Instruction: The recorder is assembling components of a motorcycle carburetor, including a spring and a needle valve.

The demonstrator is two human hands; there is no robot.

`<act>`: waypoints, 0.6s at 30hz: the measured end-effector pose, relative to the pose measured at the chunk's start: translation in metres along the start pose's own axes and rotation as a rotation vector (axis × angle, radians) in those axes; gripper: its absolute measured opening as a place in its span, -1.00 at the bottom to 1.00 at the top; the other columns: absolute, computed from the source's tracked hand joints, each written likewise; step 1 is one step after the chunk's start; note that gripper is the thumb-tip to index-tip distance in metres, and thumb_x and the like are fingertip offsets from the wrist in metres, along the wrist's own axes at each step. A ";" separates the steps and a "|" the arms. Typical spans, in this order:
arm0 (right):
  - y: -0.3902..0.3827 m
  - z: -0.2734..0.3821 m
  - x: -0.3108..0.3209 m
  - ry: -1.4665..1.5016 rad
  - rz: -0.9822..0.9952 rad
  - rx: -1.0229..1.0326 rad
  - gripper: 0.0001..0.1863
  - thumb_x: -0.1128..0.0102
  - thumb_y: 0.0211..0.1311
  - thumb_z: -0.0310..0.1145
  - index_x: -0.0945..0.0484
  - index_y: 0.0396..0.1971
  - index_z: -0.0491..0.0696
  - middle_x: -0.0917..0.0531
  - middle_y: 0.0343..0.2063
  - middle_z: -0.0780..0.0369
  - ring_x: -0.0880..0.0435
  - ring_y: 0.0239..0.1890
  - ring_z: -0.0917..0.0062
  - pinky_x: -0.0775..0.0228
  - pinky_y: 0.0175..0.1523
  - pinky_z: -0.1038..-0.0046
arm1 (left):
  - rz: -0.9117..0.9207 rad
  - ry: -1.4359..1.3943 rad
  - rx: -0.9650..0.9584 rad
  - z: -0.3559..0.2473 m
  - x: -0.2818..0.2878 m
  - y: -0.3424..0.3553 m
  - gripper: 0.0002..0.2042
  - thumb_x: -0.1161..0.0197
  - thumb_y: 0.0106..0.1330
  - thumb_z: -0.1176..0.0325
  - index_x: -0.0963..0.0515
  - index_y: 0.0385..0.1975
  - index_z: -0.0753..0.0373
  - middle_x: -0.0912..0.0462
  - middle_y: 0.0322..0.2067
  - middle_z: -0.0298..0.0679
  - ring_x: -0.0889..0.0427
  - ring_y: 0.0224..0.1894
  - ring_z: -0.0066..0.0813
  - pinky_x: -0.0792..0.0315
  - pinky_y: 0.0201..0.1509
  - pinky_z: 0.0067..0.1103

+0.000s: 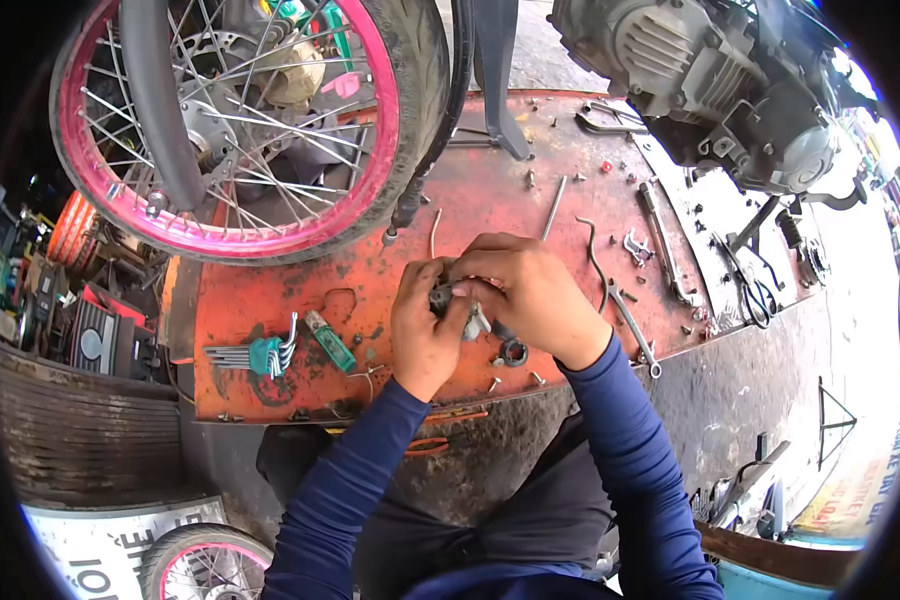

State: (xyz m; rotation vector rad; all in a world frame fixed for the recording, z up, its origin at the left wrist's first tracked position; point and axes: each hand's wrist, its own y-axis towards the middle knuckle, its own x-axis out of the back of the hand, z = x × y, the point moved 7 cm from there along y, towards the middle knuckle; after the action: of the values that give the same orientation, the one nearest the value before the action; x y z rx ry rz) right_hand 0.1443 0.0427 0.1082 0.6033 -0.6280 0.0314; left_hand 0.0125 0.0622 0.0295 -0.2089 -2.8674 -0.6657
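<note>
Both my hands meet over the front middle of a worn red metal bench top (450, 225). My left hand (422, 335) is closed around a small dark mechanical part (442, 297). From the other side, my right hand (540, 295) pinches the same part, its fingers bent over the top. A pale silvery piece (477, 323) shows below the fingers; whether it belongs to the dark part, I cannot tell. Just under my right hand lies a dark ring-shaped part (513, 352). To its right rest a combination spanner (634, 335) and a bent metal rod (595, 255).
A pink-rimmed motorcycle wheel (390, 110) overhangs the bench at the far left, an engine (705, 85) at the far right. Hex keys in a teal holder (265, 356) and a green-and-white tube (330, 341) lie left. A long wrench (667, 240) and several bolts lie right.
</note>
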 end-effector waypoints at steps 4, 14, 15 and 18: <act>0.011 0.005 -0.013 -0.248 0.234 0.053 -0.87 -0.31 -0.02 -0.46 -0.70 -0.41 -0.08 -0.69 -0.42 0.10 -0.68 -0.28 0.12 -0.52 -0.17 0.18 | 0.009 0.048 -0.102 -0.006 -0.005 0.000 -0.76 -0.23 0.28 0.49 -0.49 -0.08 0.37 -0.51 -0.17 -0.04 -0.61 -0.15 -0.06 -0.48 -0.11 -0.37; 0.008 0.019 -0.024 -0.440 0.263 0.019 -0.85 -0.32 -0.06 -0.41 -0.69 -0.40 -0.05 -0.68 -0.45 0.15 -0.68 -0.33 0.19 -0.52 -0.19 0.18 | 0.005 0.084 -0.140 0.002 -0.005 -0.003 -0.74 -0.12 0.26 0.51 -0.47 -0.05 0.38 -0.52 -0.10 -0.01 -0.59 -0.06 0.03 -0.50 -0.02 -0.30; 0.004 0.019 -0.025 -0.440 0.266 0.021 -0.85 -0.32 -0.06 -0.41 -0.69 -0.40 -0.05 -0.68 -0.45 0.15 -0.68 -0.33 0.19 -0.52 -0.19 0.18 | 0.002 0.083 -0.138 0.001 -0.005 -0.003 -0.74 -0.12 0.26 0.51 -0.47 -0.05 0.38 -0.52 -0.10 -0.01 -0.59 -0.06 0.03 -0.50 -0.02 -0.30; -0.008 0.023 -0.022 -0.419 0.176 0.038 -0.83 -0.34 -0.05 -0.40 -0.67 -0.39 -0.07 -0.68 -0.42 0.18 -0.67 -0.27 0.21 -0.50 -0.16 0.19 | -0.012 0.160 -0.162 -0.006 -0.006 -0.004 -0.65 -0.13 0.21 0.53 -0.45 0.02 0.37 -0.51 -0.06 -0.02 -0.59 -0.05 0.03 -0.51 -0.01 -0.30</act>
State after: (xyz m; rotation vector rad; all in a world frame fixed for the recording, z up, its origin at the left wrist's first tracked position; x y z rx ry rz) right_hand 0.1155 0.0268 0.1065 0.5942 -1.0886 0.0835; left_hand 0.0184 0.0555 0.0323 -0.1533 -2.6660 -0.8761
